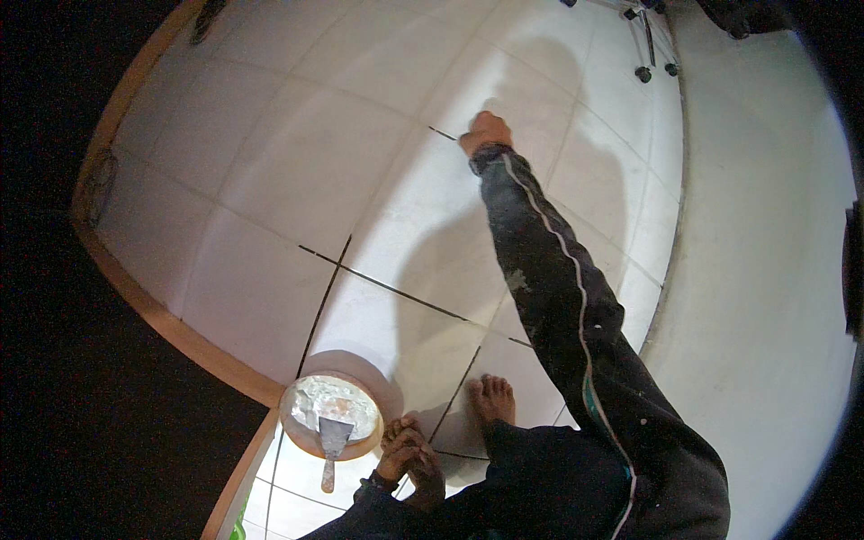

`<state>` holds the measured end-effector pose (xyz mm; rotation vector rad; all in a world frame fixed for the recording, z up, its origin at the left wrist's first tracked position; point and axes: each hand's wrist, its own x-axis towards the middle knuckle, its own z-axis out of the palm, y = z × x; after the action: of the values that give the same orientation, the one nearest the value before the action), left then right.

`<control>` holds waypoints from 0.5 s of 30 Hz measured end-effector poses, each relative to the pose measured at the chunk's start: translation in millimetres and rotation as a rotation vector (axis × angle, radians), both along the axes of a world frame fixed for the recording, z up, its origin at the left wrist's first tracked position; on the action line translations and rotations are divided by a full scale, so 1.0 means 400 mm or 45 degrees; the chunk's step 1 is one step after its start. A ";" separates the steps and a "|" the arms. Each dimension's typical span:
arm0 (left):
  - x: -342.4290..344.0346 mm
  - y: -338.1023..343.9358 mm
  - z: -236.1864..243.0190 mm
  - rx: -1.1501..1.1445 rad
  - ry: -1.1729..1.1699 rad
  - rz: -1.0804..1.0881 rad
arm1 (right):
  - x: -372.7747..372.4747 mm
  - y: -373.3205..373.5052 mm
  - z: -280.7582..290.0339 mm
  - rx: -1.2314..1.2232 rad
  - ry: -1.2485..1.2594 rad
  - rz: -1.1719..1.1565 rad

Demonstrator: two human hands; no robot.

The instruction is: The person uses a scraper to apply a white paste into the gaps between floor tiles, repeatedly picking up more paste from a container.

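Note:
My right hand [485, 135] is stretched forward at the tiled floor [297, 135], its fingers curled; anything in them is hidden. My left hand [403, 454] is bent closed down by my left foot [419, 481], against it; whether it grips anything is unclear. Just left of that hand, a round tub [301, 412] holds white paste, with a putty knife [333, 435] lying across it, handle toward me. My bare right foot [495, 400] stands on the tiles beside dark grout lines; other joints look pale.
A pale wall [756, 270] runs along the right. A wooden edging [180, 346] borders the floor at left, darkness beyond it. A wheeled chair base [650, 49] stands at top right. A dark cable [103, 184] lies by the left edging.

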<state>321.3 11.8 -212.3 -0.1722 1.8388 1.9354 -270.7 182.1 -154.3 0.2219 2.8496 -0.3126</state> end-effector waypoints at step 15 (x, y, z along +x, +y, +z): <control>0.005 0.003 -0.043 -0.411 0.504 -0.046 | -0.041 0.100 0.015 -0.300 0.094 0.365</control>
<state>323.5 13.2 -229.7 0.1546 2.3888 1.7262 -287.3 222.2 -148.5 -0.2469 2.8308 -0.5991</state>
